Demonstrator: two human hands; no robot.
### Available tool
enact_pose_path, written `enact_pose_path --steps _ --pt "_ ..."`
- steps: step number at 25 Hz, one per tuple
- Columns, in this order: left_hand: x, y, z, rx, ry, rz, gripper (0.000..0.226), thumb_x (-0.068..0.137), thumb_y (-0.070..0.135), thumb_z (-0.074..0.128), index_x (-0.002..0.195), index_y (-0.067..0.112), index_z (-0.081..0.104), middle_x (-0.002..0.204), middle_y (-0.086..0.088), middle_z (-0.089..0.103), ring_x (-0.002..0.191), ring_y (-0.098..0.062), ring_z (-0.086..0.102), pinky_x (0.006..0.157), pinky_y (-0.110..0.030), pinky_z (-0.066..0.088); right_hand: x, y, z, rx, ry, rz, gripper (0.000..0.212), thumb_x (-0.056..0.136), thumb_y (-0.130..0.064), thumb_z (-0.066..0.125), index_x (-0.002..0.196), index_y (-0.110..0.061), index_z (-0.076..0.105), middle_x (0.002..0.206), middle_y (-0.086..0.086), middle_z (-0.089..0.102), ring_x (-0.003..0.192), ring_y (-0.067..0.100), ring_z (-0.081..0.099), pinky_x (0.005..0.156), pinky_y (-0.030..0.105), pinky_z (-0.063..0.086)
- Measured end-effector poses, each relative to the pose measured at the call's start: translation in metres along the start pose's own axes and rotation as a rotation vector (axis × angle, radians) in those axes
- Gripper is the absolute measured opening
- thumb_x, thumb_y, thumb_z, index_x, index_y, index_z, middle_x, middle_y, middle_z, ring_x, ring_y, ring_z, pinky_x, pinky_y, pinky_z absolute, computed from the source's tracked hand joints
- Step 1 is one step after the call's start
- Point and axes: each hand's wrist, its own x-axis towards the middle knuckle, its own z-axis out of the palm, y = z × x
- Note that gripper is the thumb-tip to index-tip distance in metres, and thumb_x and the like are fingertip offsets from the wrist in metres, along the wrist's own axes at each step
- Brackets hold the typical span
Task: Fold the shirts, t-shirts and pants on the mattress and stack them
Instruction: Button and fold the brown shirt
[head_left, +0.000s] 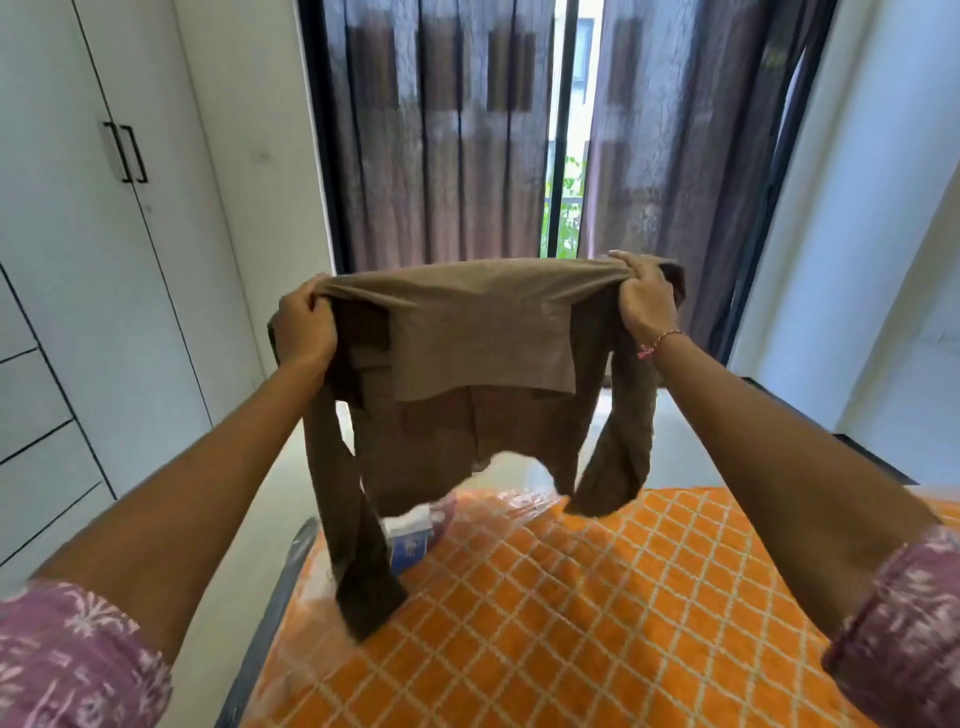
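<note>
A brown long-sleeved shirt (478, 358) hangs in the air above the orange mattress (597, 613). My left hand (304, 325) grips its upper left corner and my right hand (644, 299) grips its upper right corner. A fold of the cloth drapes over the front between my hands. Both sleeves dangle down; the left sleeve's end touches the mattress, the right one hangs just above it. A folded white and blue garment (413, 540) lies on the mattress behind the shirt, partly hidden by it.
The mattress has a white diamond pattern and a clear plastic cover. White wardrobe doors (78, 208) stand on the left. Dark curtains (441, 130) cover a window straight ahead. A white wall (857, 208) is on the right, with pale floor beyond the mattress.
</note>
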Motion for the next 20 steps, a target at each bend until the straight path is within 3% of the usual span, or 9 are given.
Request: enact_pose_path --steps 4,8,12,15,18,20 --pt "-0.081 -0.064 -0.004 0.024 0.021 -0.046 0.037 0.099 0.005 0.037 0.127 0.011 0.059 0.121 -0.004 0.061 0.112 -0.023 0.055 0.096 -0.028 0.04 -0.073 0.052 0.007 0.01 -0.027 -0.056 0.042 0.092 -0.003 0.033 0.125 -0.009 0.059 0.12 0.017 0.06 0.103 0.027 0.056 0.1 0.039 0.044" --pt "-0.187 -0.154 -0.015 0.094 -0.093 -0.127 0.037 0.096 0.0 0.041 0.128 0.006 0.058 0.128 -0.015 0.059 0.119 -0.031 0.053 0.105 -0.04 0.041 -0.188 0.128 0.003 0.058 -0.085 0.016 0.049 0.083 -0.012 0.035 0.125 -0.004 0.059 0.119 0.013 0.061 0.098 0.027 0.061 0.09 0.019 0.046" --pt "-0.29 -0.24 -0.031 0.181 -0.263 -0.206 0.032 0.096 0.001 0.045 0.124 -0.001 0.06 0.126 -0.021 0.059 0.118 -0.038 0.054 0.098 -0.042 0.043 -0.298 0.221 -0.001 -0.1 -0.221 0.166 0.043 0.09 -0.006 0.038 0.128 -0.01 0.058 0.132 0.018 0.056 0.107 0.035 0.057 0.086 0.04 0.045" --pt "-0.369 -0.276 -0.042 0.199 -0.358 -0.325 0.032 0.095 -0.005 0.044 0.123 -0.004 0.06 0.125 -0.024 0.059 0.117 -0.039 0.054 0.098 -0.042 0.042 -0.368 0.277 -0.006 -0.174 -0.264 0.45 0.041 0.092 0.003 0.041 0.127 -0.006 0.06 0.135 0.017 0.054 0.124 0.035 0.049 0.1 0.041 0.041" --pt "-0.428 -0.291 -0.056 0.156 -0.369 -0.484 0.032 0.095 -0.006 0.043 0.118 0.004 0.063 0.118 -0.022 0.063 0.111 -0.038 0.058 0.091 -0.042 0.046 -0.428 0.295 -0.014 -0.181 -0.272 0.6 0.042 0.088 0.0 0.045 0.126 -0.005 0.061 0.132 0.018 0.056 0.123 0.035 0.05 0.099 0.039 0.04" --pt "-0.444 -0.286 -0.062 0.127 -0.322 -0.556 0.037 0.095 -0.004 0.042 0.125 0.011 0.057 0.124 -0.021 0.06 0.115 -0.04 0.055 0.092 -0.045 0.045 -0.45 0.289 -0.02 -0.16 -0.267 0.647 0.051 0.087 -0.008 0.044 0.137 -0.011 0.05 0.132 0.019 0.056 0.118 0.037 0.053 0.091 0.04 0.043"
